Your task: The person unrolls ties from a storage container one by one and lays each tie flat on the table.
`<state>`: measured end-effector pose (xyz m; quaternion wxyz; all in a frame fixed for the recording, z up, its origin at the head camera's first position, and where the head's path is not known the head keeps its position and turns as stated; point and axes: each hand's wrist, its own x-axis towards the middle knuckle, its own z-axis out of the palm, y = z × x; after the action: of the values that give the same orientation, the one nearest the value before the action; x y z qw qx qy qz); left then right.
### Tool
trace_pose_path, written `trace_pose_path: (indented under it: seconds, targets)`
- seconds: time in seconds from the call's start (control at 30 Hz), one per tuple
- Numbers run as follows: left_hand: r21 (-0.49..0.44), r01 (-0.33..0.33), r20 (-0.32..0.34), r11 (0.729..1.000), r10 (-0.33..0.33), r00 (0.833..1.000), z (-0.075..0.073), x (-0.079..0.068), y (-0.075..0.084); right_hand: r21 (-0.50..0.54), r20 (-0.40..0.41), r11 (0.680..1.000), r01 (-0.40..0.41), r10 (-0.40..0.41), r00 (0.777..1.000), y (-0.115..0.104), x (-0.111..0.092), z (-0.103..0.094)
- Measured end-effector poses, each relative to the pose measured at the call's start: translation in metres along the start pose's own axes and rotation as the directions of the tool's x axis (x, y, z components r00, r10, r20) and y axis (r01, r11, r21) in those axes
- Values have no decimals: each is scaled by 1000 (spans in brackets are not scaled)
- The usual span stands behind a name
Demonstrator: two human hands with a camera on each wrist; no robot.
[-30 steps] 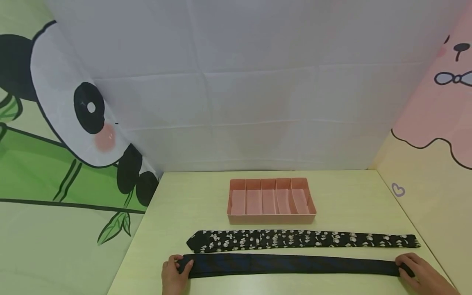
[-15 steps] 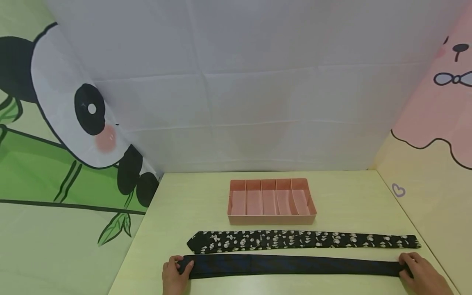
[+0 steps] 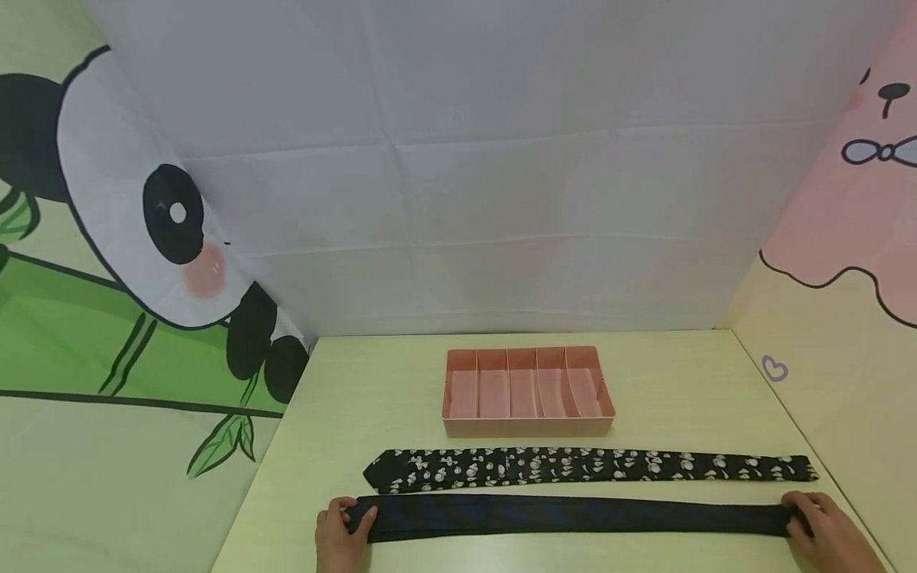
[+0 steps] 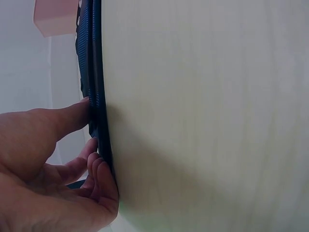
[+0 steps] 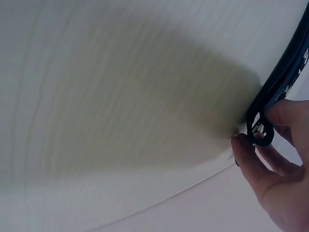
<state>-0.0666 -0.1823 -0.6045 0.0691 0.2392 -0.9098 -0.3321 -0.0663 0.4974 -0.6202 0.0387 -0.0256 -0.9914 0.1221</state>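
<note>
A dark navy necktie [image 3: 573, 516] lies lengthwise along the front of the table, folded in layers. My left hand [image 3: 342, 535] pinches its wide left end between thumb and fingers; the left wrist view shows the thumb [image 4: 75, 118] on one face of the stacked layers. At the narrow right end, my right hand [image 3: 827, 529] holds the tie, where the fabric bends round in a small loop [image 5: 260, 141] between thumb and fingers. Just behind it and parallel lies a black necktie with a white floral-like print [image 3: 559, 464], its pointed end to the left.
Behind the ties stands a pink tray with several compartments [image 3: 528, 427] on the pale wood-grain table [image 3: 380, 382]. A white cloth backdrop [image 3: 501, 191] rises at the table's back edge. Printed cartoon panels flank both sides, with a panda [image 3: 129, 191] on the left.
My right hand has shifted slightly to the right along with the navy tie's narrow end. The left hand keeps its hold on the wide end; the printed tie and tray stay put.
</note>
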Motion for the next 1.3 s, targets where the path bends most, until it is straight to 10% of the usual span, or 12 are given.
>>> trace_pose_path:
  seconds: [0.3,0.8,1.07,1.3]
  targets:
    - [10,4,-17,1000,-4,1000,1,-2,1,-32,-274,998,51,-58,960,1,-9,6]
    - [19,10,-33,1000,-9,999,1,-4,4,-55,-301,997,45,-60,952,9,-12,10]
    - [21,11,-41,1000,-10,999,4,-2,5,-18,-261,989,-144,134,956,9,-19,15]
    - [27,-5,-47,1000,6,999,6,-3,4,-13,-324,988,-151,139,936,10,-24,18]
